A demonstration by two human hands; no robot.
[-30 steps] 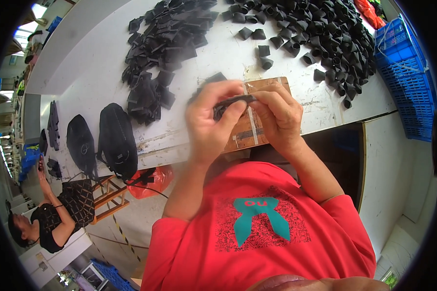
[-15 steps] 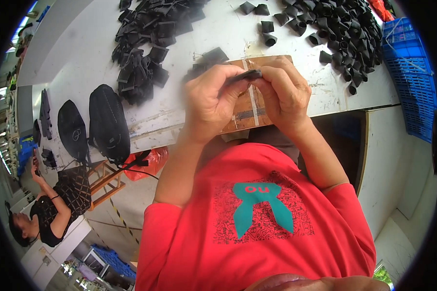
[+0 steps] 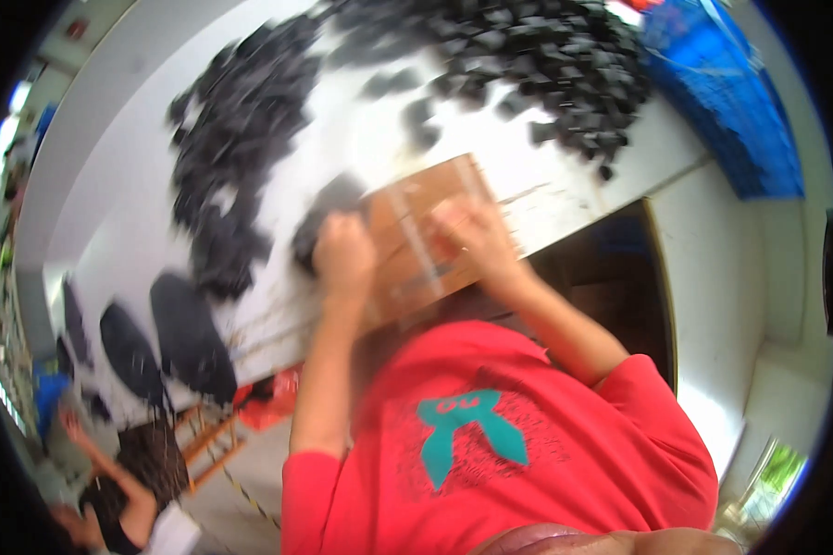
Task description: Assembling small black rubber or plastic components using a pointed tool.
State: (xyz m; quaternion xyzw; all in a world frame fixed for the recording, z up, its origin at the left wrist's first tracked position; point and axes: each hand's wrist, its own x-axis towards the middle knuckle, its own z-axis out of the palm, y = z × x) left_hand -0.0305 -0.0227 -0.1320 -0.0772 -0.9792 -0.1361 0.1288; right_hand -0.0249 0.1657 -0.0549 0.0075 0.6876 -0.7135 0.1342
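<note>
My left hand (image 3: 344, 254) is at the left edge of a brown board (image 3: 403, 227), against a small heap of flat black fabric pieces (image 3: 341, 192). Its fingers are smeared and partly hidden, so what it holds cannot be made out. Over the board's right part is my right hand (image 3: 477, 239), its thumb and fingers looking apart, blurred by motion. No black piece shows in it.
A long pile of flat black pieces (image 3: 241, 139) lies to the left, and a heap of folded black pieces (image 3: 555, 69) at the far right. A blue crate (image 3: 727, 102) stands beyond it. Two black padded items (image 3: 192, 338) lie at the left edge; a seated person (image 3: 111, 499) is lower left.
My hands have parted; the black piece they held between them no longer shows there. The left has gone to the small heap, the right over the board. The whole view has turned and blurred.
</note>
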